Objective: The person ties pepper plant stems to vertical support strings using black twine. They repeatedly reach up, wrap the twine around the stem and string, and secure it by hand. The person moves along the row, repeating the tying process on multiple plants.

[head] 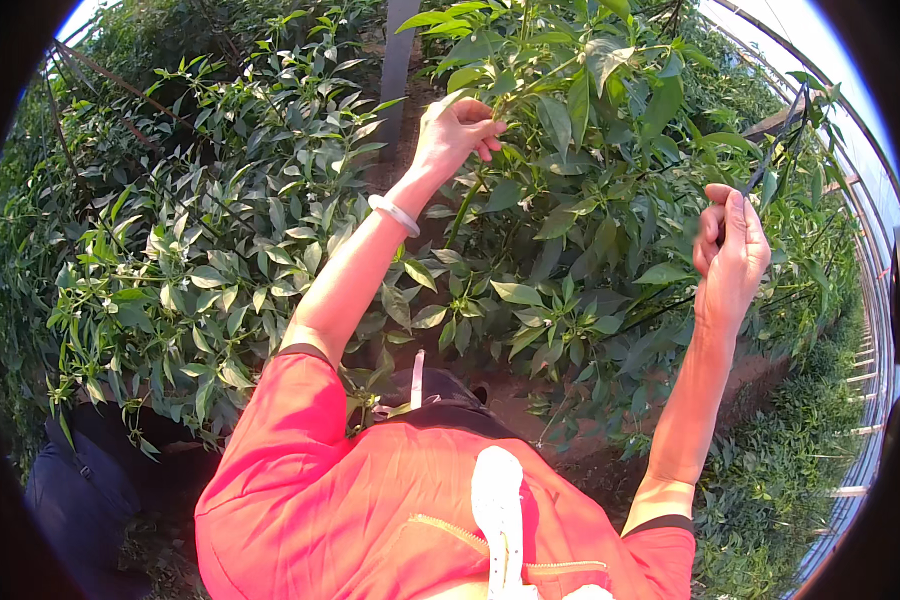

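Observation:
Leafy pepper plants [555, 210] with small white flowers stand in front of me. My left hand [461, 131] is raised at a tall plant, thumb and fingers pinched on a green stem [499, 109] near its top; leaves partly cover the grip. A pale bangle [394, 215] circles that wrist. Off to the right, my right hand [731, 240] is closed on the lower end of a dark cord [776, 146]. The cord slants up and away to the right among leaves. Its upper end is hard to make out there.
A grey upright post or strip [397, 82] rises behind the left hand. Dense foliage [195, 225] fills the left, crossed by thin dark lines. Curved greenhouse ribs [862, 217] edge the right side. Dark blue fabric [82, 487] shows at lower left. Bare soil [585, 450] lies below the plants.

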Tool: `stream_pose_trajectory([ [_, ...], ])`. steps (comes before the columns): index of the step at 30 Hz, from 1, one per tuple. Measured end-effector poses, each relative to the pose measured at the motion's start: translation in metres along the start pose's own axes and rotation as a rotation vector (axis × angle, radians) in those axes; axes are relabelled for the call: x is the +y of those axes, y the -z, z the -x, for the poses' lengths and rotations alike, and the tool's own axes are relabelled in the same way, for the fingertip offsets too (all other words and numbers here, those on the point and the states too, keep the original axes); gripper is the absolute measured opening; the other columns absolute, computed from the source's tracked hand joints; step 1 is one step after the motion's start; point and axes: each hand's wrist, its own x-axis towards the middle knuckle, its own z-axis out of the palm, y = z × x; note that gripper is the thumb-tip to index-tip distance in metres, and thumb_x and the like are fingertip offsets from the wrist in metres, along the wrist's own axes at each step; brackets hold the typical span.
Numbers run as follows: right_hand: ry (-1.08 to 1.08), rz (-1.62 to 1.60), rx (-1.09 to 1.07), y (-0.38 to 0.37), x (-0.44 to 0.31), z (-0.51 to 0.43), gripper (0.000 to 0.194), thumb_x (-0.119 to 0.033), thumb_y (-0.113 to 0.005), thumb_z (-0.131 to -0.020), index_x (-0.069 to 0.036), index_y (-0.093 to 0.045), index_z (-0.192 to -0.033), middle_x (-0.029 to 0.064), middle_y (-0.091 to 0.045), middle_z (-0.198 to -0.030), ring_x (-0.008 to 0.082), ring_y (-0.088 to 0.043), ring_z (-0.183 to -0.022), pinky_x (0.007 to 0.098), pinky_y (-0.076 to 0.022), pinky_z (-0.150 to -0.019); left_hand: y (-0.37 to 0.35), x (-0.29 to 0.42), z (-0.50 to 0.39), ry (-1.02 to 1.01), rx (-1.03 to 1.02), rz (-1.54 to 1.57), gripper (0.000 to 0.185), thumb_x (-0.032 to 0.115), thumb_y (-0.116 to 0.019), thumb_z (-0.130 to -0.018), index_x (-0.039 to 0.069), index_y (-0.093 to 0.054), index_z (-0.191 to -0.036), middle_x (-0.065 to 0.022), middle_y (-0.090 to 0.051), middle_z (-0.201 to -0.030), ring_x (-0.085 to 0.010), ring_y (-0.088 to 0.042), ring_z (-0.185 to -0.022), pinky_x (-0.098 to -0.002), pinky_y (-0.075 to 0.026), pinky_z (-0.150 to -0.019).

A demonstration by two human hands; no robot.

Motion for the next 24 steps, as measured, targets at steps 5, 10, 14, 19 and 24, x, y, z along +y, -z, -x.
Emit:
stream_pose_trajectory([
  [5, -0.130, 0.016, -0.059, -0.028, 0.019, 0.028, 0.034, -0.029, -0.047, -0.107, -0.001, -0.065, -0.101, -0.0047, -0.049, -0.068, 0.0009, -0.036, -0.051, 0.0188, -0.0257, -0.044, -0.006, -0.002, -0.002, 0.023, -0.058, -0.203, 0.020, 0.016, -0.078, -0.085, -0.001, -0.071, -0.093, 0.0001, -0.062, -0.067, -0.0051, -0.052, -0.051, -0.0204, -0.040, -0.048],
  [10, -0.097, 0.019, -0.118, -0.053, 0.044, 0.046, 0.034, -0.029, -0.044, -0.108, -0.002, -0.064, -0.099, -0.0041, -0.049, -0.066, 0.0033, -0.041, -0.058, 0.0206, -0.0309, -0.051, -0.022, 0.011, 0.002, 0.060, -0.188, -0.089, 0.021, 0.016, -0.079, -0.084, 0.001, -0.069, -0.095, 0.0006, -0.060, -0.066, -0.0040, -0.049, -0.049, -0.0208, -0.036, -0.042],
  [14, -0.091, 0.101, -0.169, -0.069, 0.059, 0.062, 0.036, -0.029, -0.043, -0.108, -0.001, -0.063, -0.098, -0.0019, -0.051, -0.065, 0.0062, -0.044, -0.060, 0.0240, -0.0363, -0.055, -0.027, 0.011, 0.002, 0.066, -0.139, -0.162, 0.023, 0.011, -0.079, -0.084, 0.000, -0.065, -0.099, -0.0020, -0.063, -0.066, -0.0051, -0.049, -0.046, -0.0213, -0.038, -0.041],
  [19, -0.067, 0.043, -0.166, -0.069, 0.071, 0.070, 0.034, -0.027, -0.043, -0.108, -0.001, -0.062, -0.097, -0.0014, -0.050, -0.065, 0.0069, -0.044, -0.059, 0.0238, -0.0365, -0.055, -0.013, -0.015, 0.006, -0.039, 0.173, 0.157, 0.019, 0.008, -0.077, -0.085, 0.002, -0.059, -0.084, -0.0012, -0.059, -0.065, -0.0063, -0.050, -0.046, -0.0227, -0.040, -0.041],
  [24, -0.136, 0.035, -0.162, -0.067, 0.069, 0.072, 0.032, -0.024, -0.043, -0.108, -0.001, -0.062, -0.096, -0.0015, -0.050, -0.065, 0.0070, -0.044, -0.059, 0.0237, -0.0357, -0.055, -0.005, -0.034, 0.003, -0.174, 0.273, 0.273, 0.016, 0.008, -0.078, -0.085, 0.002, -0.063, -0.085, -0.0010, -0.061, -0.070, -0.0079, -0.053, -0.050, -0.0238, -0.043, -0.043],
])
